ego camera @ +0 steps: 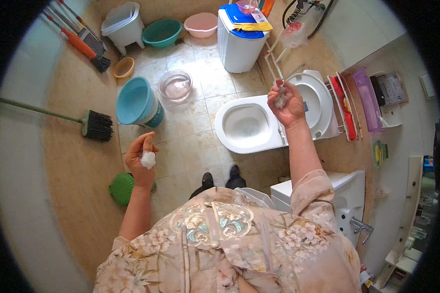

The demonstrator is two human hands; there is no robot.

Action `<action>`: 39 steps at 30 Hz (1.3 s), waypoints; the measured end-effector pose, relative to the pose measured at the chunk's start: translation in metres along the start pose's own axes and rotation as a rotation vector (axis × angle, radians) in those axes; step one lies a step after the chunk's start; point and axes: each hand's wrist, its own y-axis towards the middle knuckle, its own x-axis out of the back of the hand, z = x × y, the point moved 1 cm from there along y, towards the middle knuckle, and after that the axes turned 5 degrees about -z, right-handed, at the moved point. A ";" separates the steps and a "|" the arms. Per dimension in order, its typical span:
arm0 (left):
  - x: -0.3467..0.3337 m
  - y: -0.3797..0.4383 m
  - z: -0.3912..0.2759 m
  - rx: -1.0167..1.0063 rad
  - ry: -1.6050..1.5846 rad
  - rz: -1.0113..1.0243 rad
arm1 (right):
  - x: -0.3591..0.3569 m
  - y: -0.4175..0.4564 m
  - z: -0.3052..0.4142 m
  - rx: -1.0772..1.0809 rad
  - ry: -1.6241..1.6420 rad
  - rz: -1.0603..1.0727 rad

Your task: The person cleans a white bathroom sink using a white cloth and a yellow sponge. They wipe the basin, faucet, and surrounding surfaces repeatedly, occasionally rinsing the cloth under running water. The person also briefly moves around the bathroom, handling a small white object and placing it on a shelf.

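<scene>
My left hand [136,155] is closed around a small white wad [148,160], perhaps tissue or cotton, over the tiled floor. My right hand [293,107], palm turned up, holds a crumpled greyish-white wad [280,98]. Something small and red [279,82] shows at its fingertips, too small to name. Below and around the right hand is a white toilet [225,137]. Its seat and lid [328,106] are raised, and a little water lies in the bowl. A light blue bucket [134,100] stands beyond my left hand.
A clear basin [175,85] sits on the floor near the bucket. Behind it are a green basin [162,33], a pink basin [201,25] and a blue-lidded white bin [233,47]. A broom [97,125] leans at left, above a green dustpan [121,189]. A washbasin [346,194] is at right.
</scene>
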 end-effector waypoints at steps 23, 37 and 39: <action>-0.003 0.085 0.010 0.055 0.072 -0.248 | -0.048 0.246 0.005 -0.151 -0.130 -0.039; 0.068 0.295 0.045 -0.041 0.112 -0.296 | -0.255 0.497 -0.034 0.016 -0.370 -0.037; 0.072 0.314 0.057 0.015 0.093 -0.350 | -0.275 0.543 -0.034 0.053 -0.443 0.016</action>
